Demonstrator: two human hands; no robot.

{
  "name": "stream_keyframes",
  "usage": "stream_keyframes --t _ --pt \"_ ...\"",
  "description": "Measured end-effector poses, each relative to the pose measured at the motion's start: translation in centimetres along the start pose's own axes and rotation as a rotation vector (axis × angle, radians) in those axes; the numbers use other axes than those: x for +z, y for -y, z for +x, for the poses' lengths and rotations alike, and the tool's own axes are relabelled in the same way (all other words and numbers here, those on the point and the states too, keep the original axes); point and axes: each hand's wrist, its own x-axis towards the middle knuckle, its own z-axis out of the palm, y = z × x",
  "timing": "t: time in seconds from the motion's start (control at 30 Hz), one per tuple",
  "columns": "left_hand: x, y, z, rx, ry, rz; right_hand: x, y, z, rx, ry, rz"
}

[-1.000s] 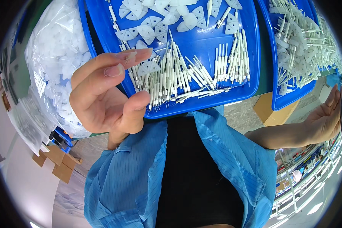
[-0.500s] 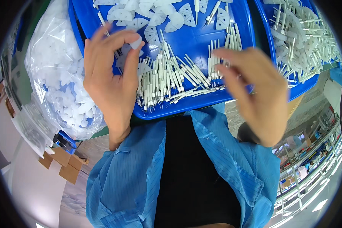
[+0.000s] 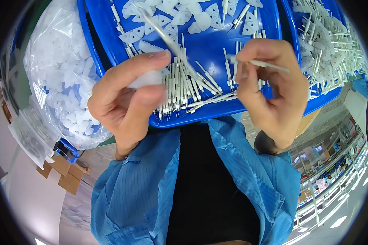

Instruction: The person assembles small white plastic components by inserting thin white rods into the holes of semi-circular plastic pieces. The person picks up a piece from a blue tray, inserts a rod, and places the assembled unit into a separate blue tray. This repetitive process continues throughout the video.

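Between the thumb and fingers of my left hand (image 3: 122, 92) is a translucent white plastic piece (image 3: 148, 78), partly hidden by the fingers. My right hand (image 3: 276, 87) pinches a thin white rod (image 3: 269, 65) that points out to the right past the fingers. Both hands hover over the near part of a blue tray (image 3: 216, 49). Under and between them lies a pile of white rods with thin wire ends (image 3: 186, 85). A blurred, pale stick-like streak (image 3: 161, 32) slants above my left fingertips; I cannot tell what it is.
Fan-shaped white plastic pieces with small holes (image 3: 212, 16) lie in the tray's far part. To the right, a second blue tray (image 3: 333, 92) holds heaped pieces with rods. A clear bag of white pieces (image 3: 65, 94) stands at the left. Cardboard (image 3: 71, 179) shows at lower left.
My left hand has shifted right and tilted, still pinching the plastic piece. My right hand has turned and now clearly shows a rod in its fingers. The blurred streak has appeared.
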Motion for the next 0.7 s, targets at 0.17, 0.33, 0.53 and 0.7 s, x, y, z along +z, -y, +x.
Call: stream_keyframes --t 0.17,0.33,0.53,0.7 --pt "0.3 -0.2 0.4 -0.015 0.026 0.085 0.7 0.3 -0.2 -0.169 -0.040 0.140" --pt "1.1 0.5 0.8 0.075 -0.034 0.039 2.4 0.7 -0.8 -0.106 0.110 0.150" --pt "1.1 -0.4 0.3 -0.094 -0.052 0.008 4.0 1.2 -1.5 0.027 0.201 0.103" --pt "0.3 0.2 0.1 -0.040 -0.013 -0.020 4.8 0.8 -1.4 -0.039 0.152 0.040"
